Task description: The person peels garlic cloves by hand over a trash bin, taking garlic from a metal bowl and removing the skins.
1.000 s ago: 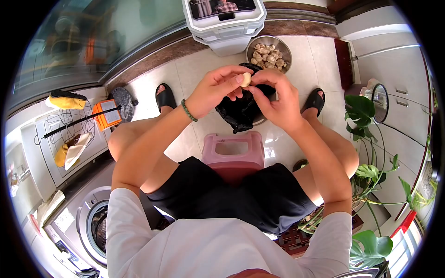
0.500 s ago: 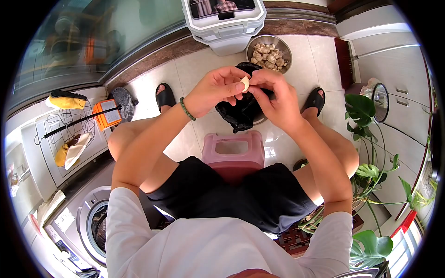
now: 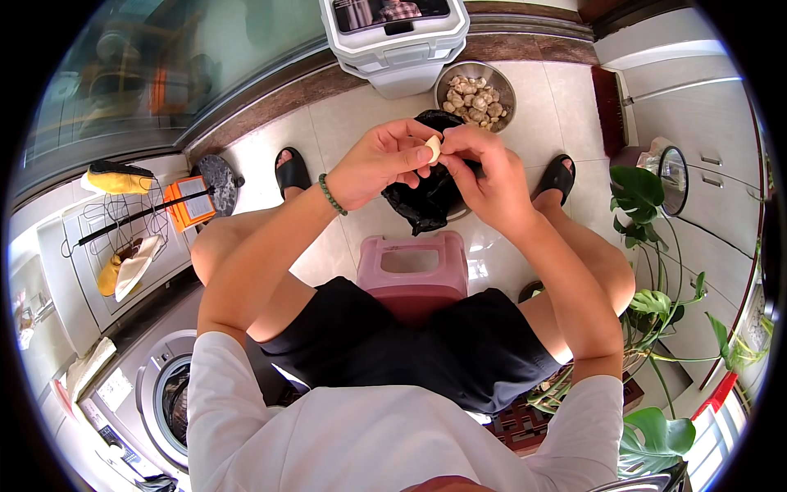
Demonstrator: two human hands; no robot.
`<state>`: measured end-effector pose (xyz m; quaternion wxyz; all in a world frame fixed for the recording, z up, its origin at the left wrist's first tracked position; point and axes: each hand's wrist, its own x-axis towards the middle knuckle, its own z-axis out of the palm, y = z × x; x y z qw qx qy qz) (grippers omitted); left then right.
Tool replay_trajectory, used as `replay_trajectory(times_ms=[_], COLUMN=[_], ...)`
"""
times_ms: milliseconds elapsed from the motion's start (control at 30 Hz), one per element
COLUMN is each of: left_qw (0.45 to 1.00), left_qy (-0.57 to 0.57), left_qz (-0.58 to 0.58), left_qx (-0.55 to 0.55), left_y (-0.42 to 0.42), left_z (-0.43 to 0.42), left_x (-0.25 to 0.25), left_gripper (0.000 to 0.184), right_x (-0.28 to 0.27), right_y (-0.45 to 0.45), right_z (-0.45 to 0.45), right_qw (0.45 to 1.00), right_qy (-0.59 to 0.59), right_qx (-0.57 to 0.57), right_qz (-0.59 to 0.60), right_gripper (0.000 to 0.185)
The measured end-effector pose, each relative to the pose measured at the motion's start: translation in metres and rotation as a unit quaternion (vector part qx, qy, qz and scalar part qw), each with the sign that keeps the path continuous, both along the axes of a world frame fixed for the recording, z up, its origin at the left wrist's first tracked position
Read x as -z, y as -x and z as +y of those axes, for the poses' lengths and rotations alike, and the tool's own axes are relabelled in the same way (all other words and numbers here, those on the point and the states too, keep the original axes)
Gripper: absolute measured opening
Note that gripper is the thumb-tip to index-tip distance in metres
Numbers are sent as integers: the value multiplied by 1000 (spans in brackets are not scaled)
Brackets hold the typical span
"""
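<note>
Pale cream garlic clove (image 3: 433,150), held over a black plastic bag (image 3: 422,211), at one o'clock from the view's centre. Bare left hand (image 3: 379,161) with green beaded bracelet (image 3: 332,195) pinches it between thumb and fingers; bare right hand (image 3: 492,176) has fingertips curled together at its three o'clock edge, grip unclear. Round steel bowl (image 3: 507,98) of whitish garlic bulbs (image 3: 471,100), at one o'clock from the clove

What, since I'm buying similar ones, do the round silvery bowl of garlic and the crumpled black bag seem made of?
Round silvery bowl: probably stainless steel, smooth, given its metallic sheen and thin rim. Crumpled black bag: likely plastic film, slightly glossy, given its creases and faint highlights.
</note>
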<state>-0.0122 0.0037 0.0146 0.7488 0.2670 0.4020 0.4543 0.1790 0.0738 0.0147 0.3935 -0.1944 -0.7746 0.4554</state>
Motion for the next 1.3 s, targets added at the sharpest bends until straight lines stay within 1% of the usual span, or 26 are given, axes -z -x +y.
replay_trajectory(times_ms=[67,300,700,800,900,967,1067,1300], left_qw=[1000,1000,997,996,996,992,989,986], left_qy=[0,5,40,51,59,72,84,90], left_qz=[-10,-24,-59,-68,-69,-100,-124,-139], left_qx=[-4,-4,-10,-12,-8,-4,-2,-3], left_y=[-1,-1,-2,-3,-2,-3,-3,-3], left_z=[-1,-2,-5,-4,-5,-6,-7,-8], left_x=[3,2,2,3,4,6,9,7], left_gripper=[33,32,28,28,27,24,21,19], right_x=[0,-3,-12,-14,-14,-12,-14,-14], right_y=[-1,2,1,2,1,0,0,0], right_z=[1,-1,2,2,4,4,3,3], right_qw=[999,1000,997,995,991,984,983,979], right_qy=[-11,-20,-69,-84,-104,-140,-144,-164], right_qx=[-7,4,-11,-8,-20,-21,-28,-31], right_qz=[-29,2,-37,-59,-84,-111,-113,-116], right_gripper=[38,35,33,35,40,46,50,51])
